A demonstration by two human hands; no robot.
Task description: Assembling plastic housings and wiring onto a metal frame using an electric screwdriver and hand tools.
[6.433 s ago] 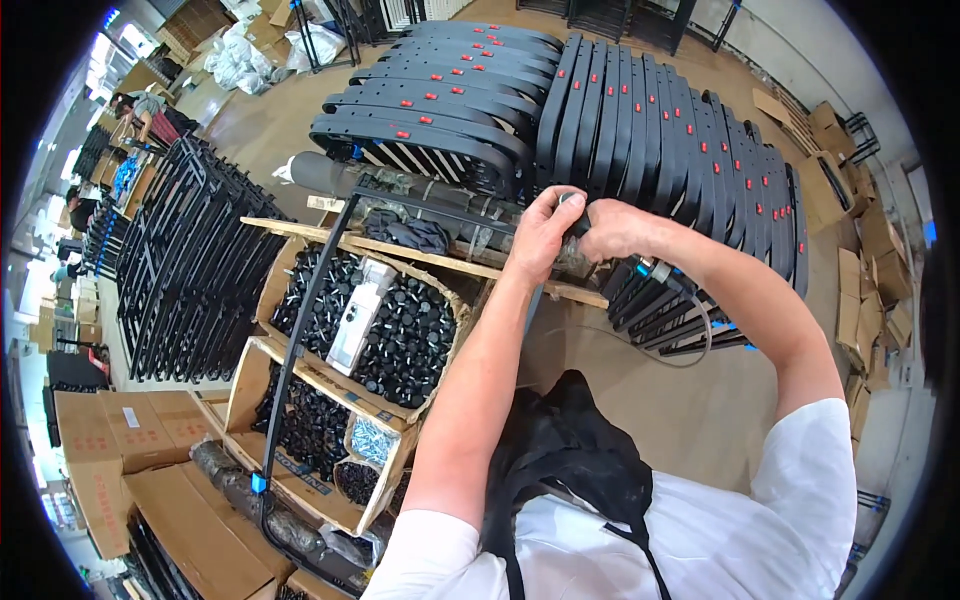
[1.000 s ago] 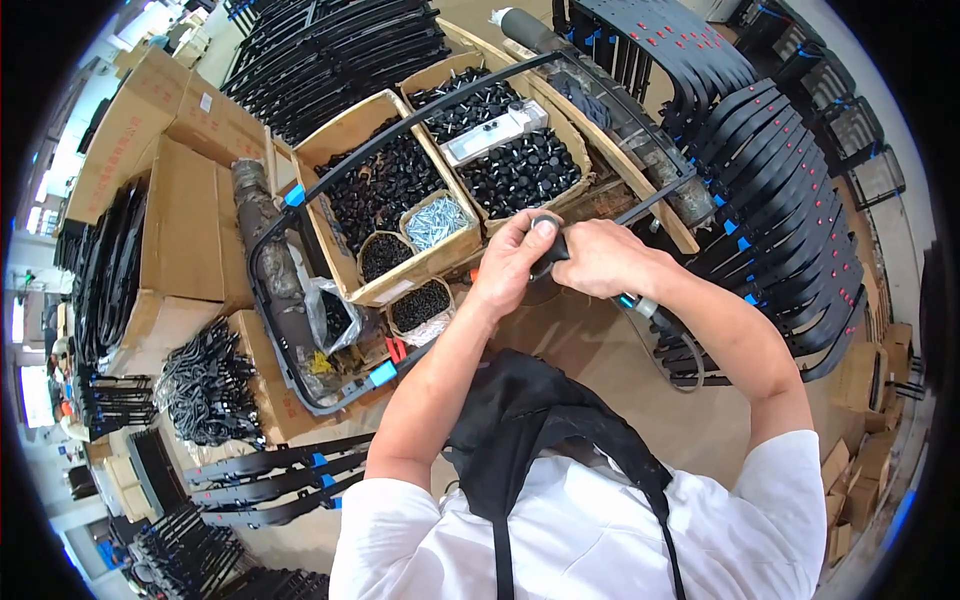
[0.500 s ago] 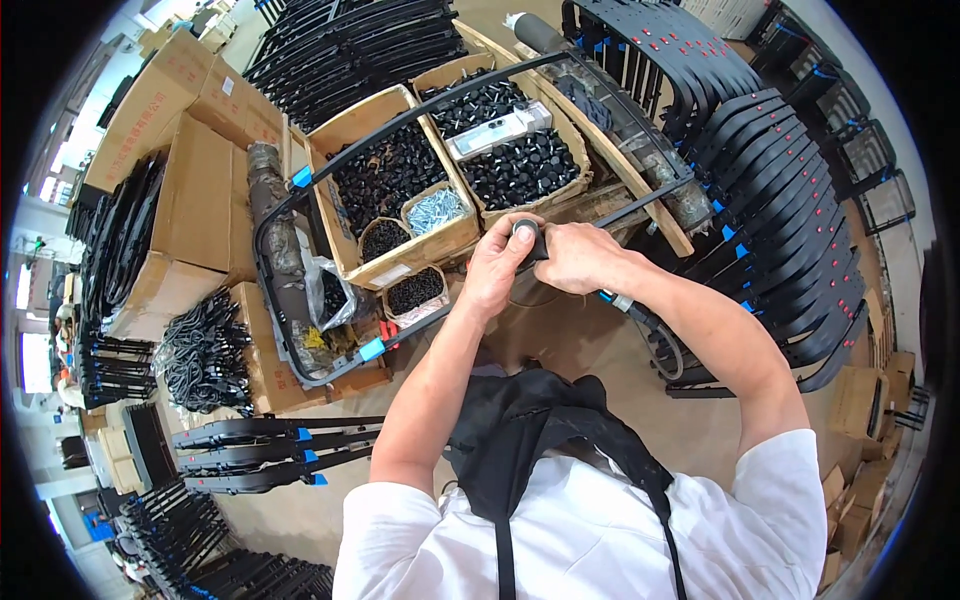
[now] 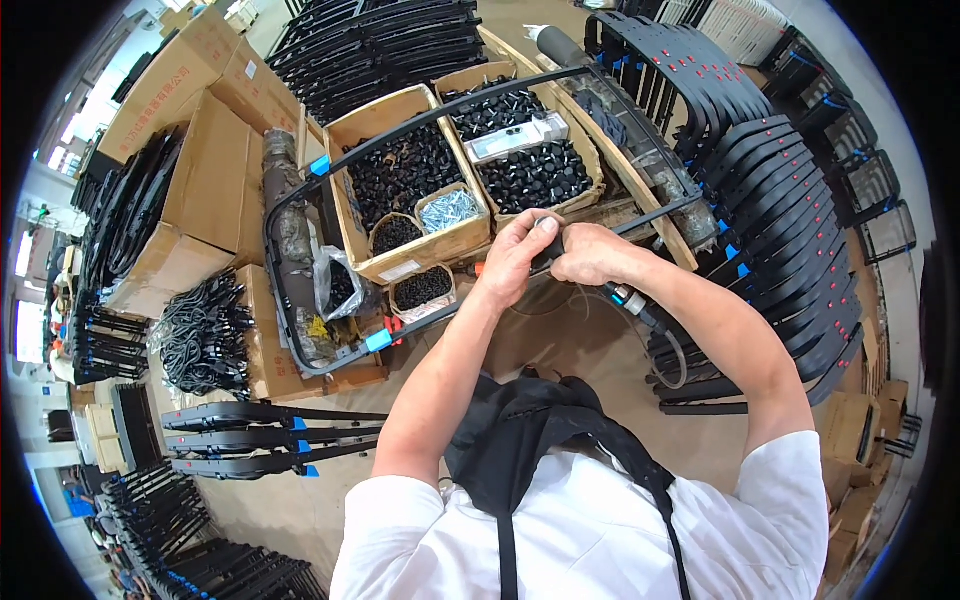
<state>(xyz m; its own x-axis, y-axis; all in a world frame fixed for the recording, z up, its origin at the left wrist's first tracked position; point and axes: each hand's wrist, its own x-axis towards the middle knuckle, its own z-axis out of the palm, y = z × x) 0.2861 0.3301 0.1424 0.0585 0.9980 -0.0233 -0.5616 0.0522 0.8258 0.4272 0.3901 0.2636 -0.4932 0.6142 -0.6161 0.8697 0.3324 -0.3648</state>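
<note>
My left hand (image 4: 522, 262) is closed at the near bar of a black frame (image 4: 640, 218) with rounded corners, its thumb over a small dark piece (image 4: 546, 246). What that piece is, I cannot tell. Right beside it, my right hand (image 4: 590, 254) grips a black air tool (image 4: 650, 312), whose lower end with a blue ring and a hose (image 4: 683, 365) shows below the wrist. The tool's front is hidden between my hands. The frame lies across open cartons and carries blue clips (image 4: 378, 341).
A carton (image 4: 393, 268) holds black knobs and small containers of screws and dark bits. Another carton (image 4: 598, 190) has more black knobs and a pale box. Racks of curved black parts (image 4: 770, 210) stand at right. Bundled cords (image 4: 205, 345) and tall cartons (image 4: 210, 190) stand at left.
The view has shifted, so the cartons and frame appear slightly further right. My hands have moved a little to the right, still together at the bar, and more of the tool's lower end shows.
</note>
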